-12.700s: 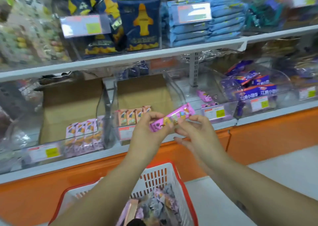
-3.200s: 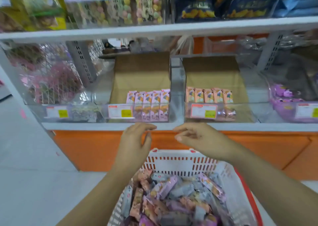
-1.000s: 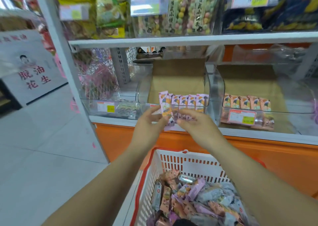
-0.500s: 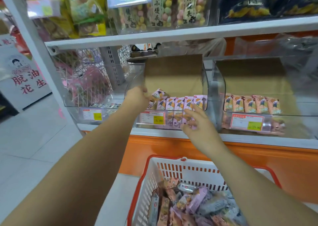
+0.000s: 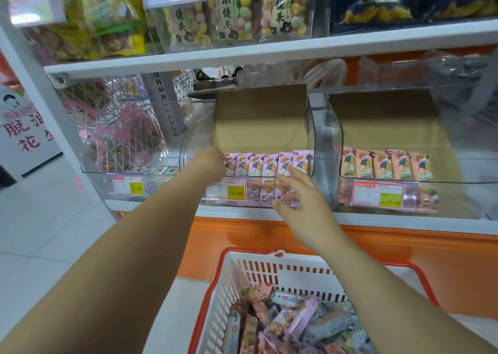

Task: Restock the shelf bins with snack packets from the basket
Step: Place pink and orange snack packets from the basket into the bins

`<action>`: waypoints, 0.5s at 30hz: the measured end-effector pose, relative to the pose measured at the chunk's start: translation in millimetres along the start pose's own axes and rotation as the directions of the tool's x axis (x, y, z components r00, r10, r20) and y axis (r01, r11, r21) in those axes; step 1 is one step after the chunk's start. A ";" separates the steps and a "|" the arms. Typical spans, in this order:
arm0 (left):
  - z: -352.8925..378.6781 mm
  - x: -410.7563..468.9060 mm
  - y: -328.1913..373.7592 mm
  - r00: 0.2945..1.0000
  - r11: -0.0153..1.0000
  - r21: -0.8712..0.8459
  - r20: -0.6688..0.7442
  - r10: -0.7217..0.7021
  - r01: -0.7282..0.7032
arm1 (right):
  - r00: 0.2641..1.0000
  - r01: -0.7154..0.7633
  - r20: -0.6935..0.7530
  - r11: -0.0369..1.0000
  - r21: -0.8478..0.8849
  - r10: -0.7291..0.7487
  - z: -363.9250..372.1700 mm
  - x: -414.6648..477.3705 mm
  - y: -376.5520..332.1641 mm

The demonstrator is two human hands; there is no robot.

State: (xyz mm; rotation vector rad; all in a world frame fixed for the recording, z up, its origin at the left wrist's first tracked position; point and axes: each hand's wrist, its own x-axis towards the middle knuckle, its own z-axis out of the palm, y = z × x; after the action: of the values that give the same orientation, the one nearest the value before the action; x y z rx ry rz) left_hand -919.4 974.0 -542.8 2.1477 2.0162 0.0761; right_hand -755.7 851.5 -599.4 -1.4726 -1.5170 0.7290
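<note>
Reaches far forward with the left hand (image 5: 214,162), bent down at the wrist, fingers hidden. Holds the right hand (image 5: 299,200) nearer and lower, fingers straight, slightly spread.

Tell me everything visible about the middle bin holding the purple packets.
The bin is clear plastic with curved side walls and sits on the lower shelf. Brown cardboard stands inside at the back. Purple packets stand upright in a row along the front, with more stacked beneath. A price tag reading 15.80 is on its front wall. The left hand reaches in at the left end, fingers hidden; the right hand lays straight fingers against the front.
</note>
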 end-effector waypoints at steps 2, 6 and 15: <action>-0.3 -0.8 -3.5 1.000 0.999 -0.039 0.010 0.008 -0.007 | 1.000 0.004 0.002 1.000 -0.004 -0.004 -0.7 0.2 -0.5; -0.9 -14.2 -6.2 0.997 0.967 -0.249 -0.067 0.034 -0.050 | 0.998 0.038 -0.049 0.999 0.035 -0.036 -4.9 -4.1 -2.2; 109.2 -125.3 -27.1 0.848 0.676 -0.576 -0.511 0.140 -0.459 | 0.963 -0.042 0.238 0.947 -0.319 0.122 -4.6 -54.8 45.8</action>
State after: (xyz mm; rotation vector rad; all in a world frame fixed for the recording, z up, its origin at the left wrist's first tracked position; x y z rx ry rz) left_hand -936.5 839.5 -642.7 2.0096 1.3852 1.2485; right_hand -734.9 802.9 -647.7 -1.7370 -1.8416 0.7790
